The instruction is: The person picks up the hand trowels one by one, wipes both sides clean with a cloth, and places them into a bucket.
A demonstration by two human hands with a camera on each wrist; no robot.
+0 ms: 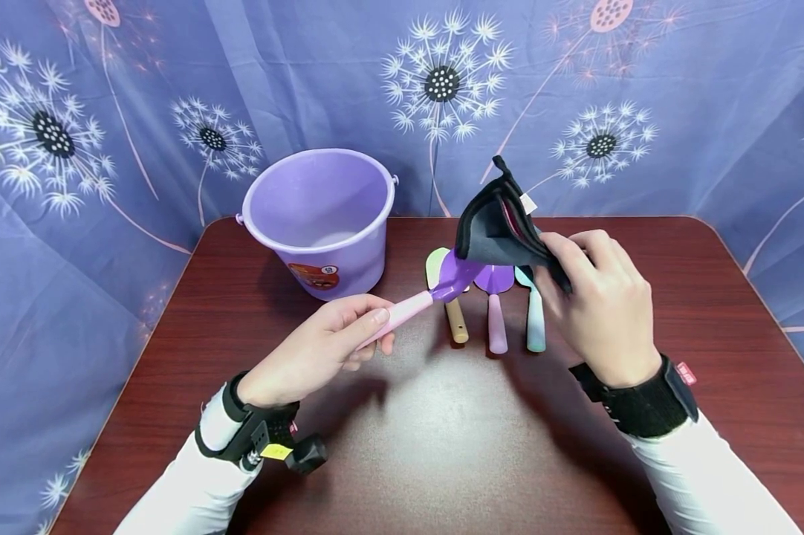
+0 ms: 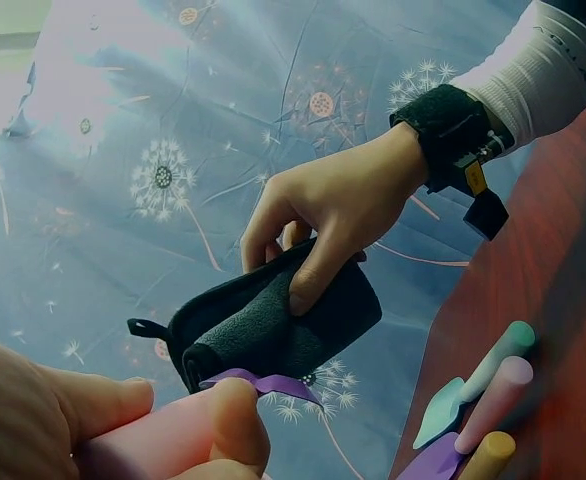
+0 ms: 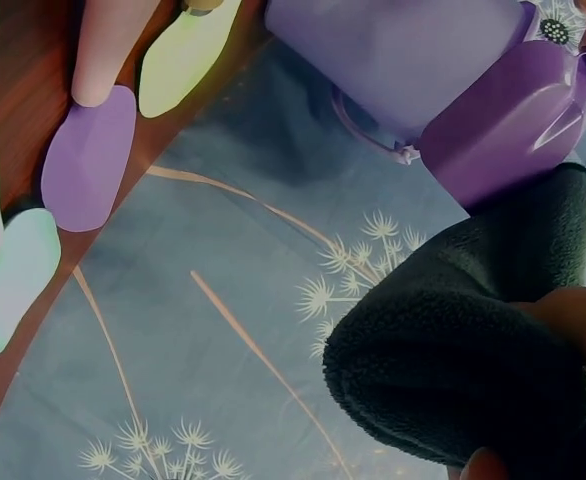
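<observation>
My left hand (image 1: 328, 342) grips the pink handle of a small purple-bladed trowel (image 1: 409, 312), held above the table with its blade tilted up to the right. My right hand (image 1: 599, 297) pinches a folded dark grey cloth (image 1: 498, 241) with black edging, a hanging loop and a white tag. The cloth covers the trowel's tip in the head view. In the right wrist view, the purple blade (image 3: 513, 125) meets the cloth's edge (image 3: 443, 340); whether they press together I cannot tell.
A purple bucket (image 1: 368, 260) stands at the back left of the brown table (image 1: 710, 334). Between the hands lie three small trowels: yellow-green with a tan handle (image 1: 457, 323), purple with a pink handle (image 1: 497, 323), and mint-coloured (image 1: 536, 319). A dandelion-patterned curtain (image 1: 322, 82) hangs behind.
</observation>
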